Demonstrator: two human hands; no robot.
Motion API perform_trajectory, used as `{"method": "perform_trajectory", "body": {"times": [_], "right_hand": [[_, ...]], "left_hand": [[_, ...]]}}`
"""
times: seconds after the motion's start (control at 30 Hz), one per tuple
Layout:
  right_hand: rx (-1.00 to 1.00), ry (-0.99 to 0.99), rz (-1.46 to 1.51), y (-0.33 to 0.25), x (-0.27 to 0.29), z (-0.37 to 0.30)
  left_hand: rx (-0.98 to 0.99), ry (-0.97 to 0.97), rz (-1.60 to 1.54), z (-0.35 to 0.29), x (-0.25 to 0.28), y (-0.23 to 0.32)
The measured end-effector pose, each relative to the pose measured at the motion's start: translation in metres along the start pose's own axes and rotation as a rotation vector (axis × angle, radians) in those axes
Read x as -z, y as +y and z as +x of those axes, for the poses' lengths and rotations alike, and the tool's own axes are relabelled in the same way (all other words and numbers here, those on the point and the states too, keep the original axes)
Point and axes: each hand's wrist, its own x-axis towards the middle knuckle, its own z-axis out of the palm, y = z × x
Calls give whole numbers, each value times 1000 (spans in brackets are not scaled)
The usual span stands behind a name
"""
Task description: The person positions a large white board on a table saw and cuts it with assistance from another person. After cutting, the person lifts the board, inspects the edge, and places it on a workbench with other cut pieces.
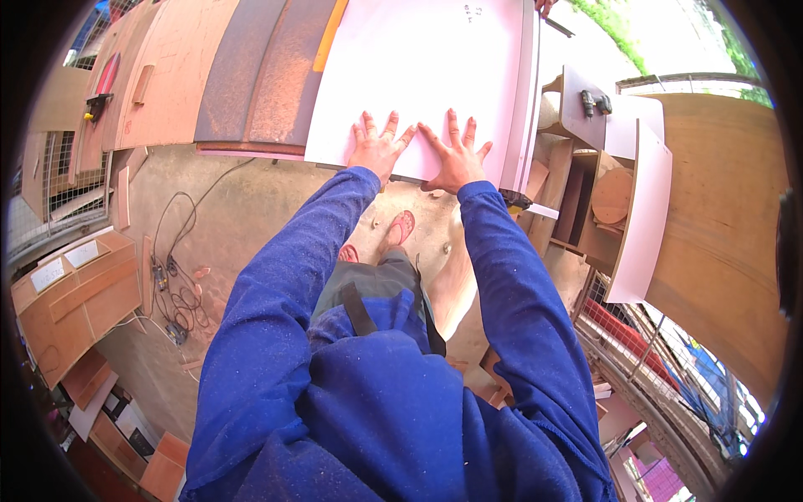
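Note:
A large white board (410, 63) lies flat on a work table in front of me. My left hand (377, 151) presses palm down near the board's close edge, fingers spread. Beside it, my right hand (457, 161) rests on the same board, also spread, its fingers pointing away from me. The two hands almost touch between them, and neither grips anything. Along the board's right side runs a long straight grey rail (523, 100). To the left, the table shows a dark, rust-stained metal surface (280, 84) with an orange strip (330, 38) next to the board.
Another person's hand (544, 7) shows at the board's far right corner. A cordless drill (595, 103) sits on a dark panel at right, near open wooden cabinets (577, 201). Cables (171, 284) lie on the floor at left. A wooden box (79, 297) stands at far left.

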Motion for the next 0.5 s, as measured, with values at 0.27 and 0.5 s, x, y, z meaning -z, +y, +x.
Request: {"method": "perform_trajectory", "body": {"times": [0.27, 0.5], "right_hand": [[-2, -17, -19, 1, 5, 5], [-5, -45, -20, 1, 11, 6]], "left_hand": [[-1, 20, -25, 5, 6, -2], [-4, -10, -23, 8, 10, -4]]}}
